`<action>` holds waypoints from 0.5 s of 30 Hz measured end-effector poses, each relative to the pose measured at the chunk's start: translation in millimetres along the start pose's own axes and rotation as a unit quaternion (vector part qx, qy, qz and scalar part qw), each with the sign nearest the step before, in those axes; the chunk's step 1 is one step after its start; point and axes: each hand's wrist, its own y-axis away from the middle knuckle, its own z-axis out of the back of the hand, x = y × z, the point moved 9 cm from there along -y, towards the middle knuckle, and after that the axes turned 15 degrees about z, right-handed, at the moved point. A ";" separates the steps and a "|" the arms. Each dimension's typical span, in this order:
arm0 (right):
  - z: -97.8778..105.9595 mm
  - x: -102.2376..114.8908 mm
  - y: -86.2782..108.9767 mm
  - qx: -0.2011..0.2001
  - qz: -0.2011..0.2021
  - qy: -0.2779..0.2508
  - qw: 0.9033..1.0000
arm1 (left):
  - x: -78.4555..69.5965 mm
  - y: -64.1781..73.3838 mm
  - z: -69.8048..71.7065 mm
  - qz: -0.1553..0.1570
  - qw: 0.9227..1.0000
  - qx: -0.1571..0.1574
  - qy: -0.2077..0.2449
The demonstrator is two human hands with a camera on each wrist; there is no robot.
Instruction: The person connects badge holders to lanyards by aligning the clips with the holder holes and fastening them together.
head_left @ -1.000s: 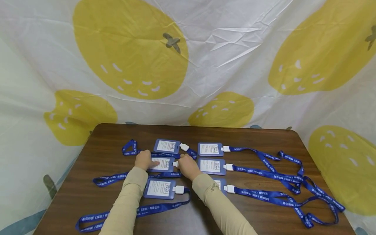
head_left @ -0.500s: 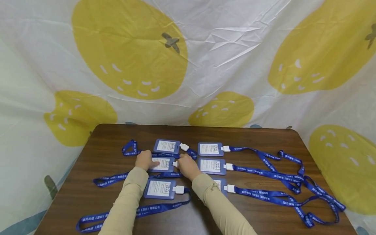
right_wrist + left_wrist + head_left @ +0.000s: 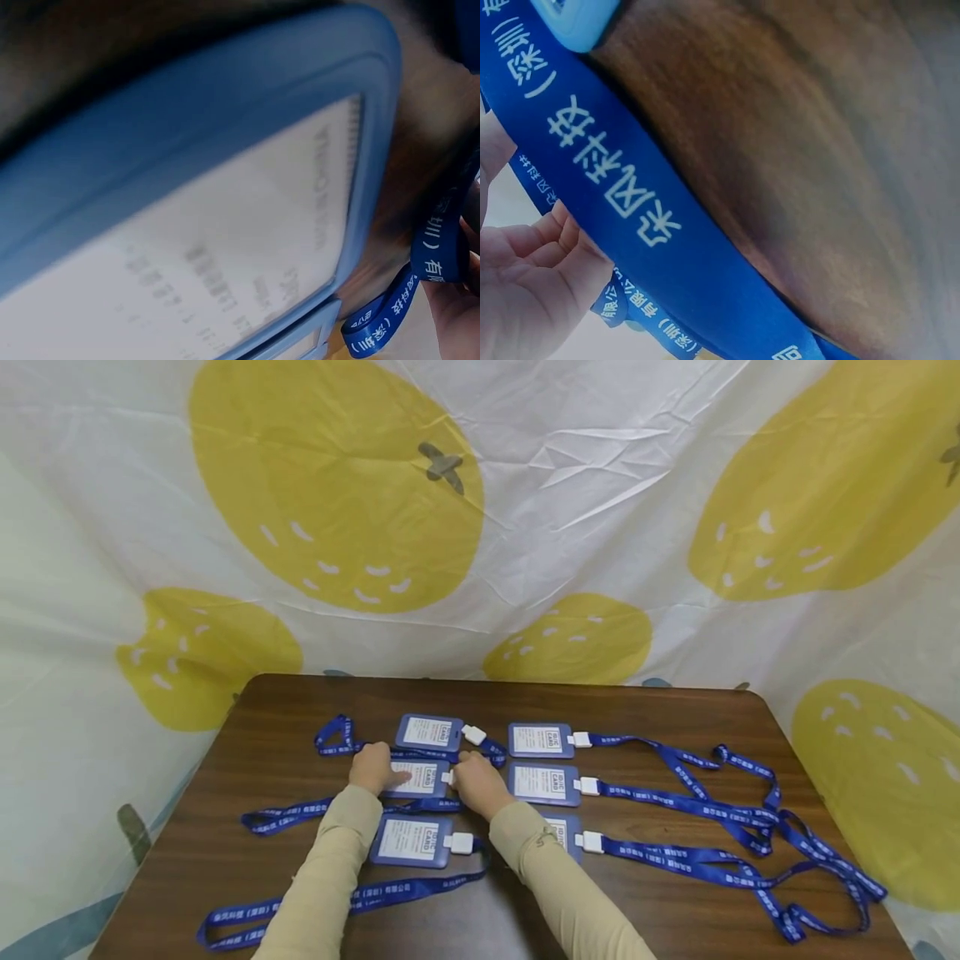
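Note:
Six-sided clutter aside, blue ID badges on blue lanyards lie in two columns. My left hand (image 3: 372, 768) grips the left end of the middle badge (image 3: 420, 778) in the left column, its thumb across the card. At that badge's other end, my right hand (image 3: 480, 783) pinches around the white clip (image 3: 447, 778), which it mostly hides. In the left wrist view, a printed lanyard (image 3: 622, 180) passes close in front of the curled fingers (image 3: 547, 277). A badge (image 3: 225, 202) fills much of the right wrist view, with fingers (image 3: 454, 315) by a lanyard at the right edge.
Left-column badges lie behind (image 3: 429, 732) and in front (image 3: 410, 841) of the held one. In the right column, the front badge (image 3: 564, 835) is partly covered by my right sleeve (image 3: 540, 852). Lanyards (image 3: 697, 806) tangle across the right of the wooden table (image 3: 300, 693).

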 end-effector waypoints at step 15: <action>-1.6 0.5 3.1 -0.009 0.024 0.015 1.000 | 8.9 -4.5 -3.9 0.007 0.999 0.014 0.043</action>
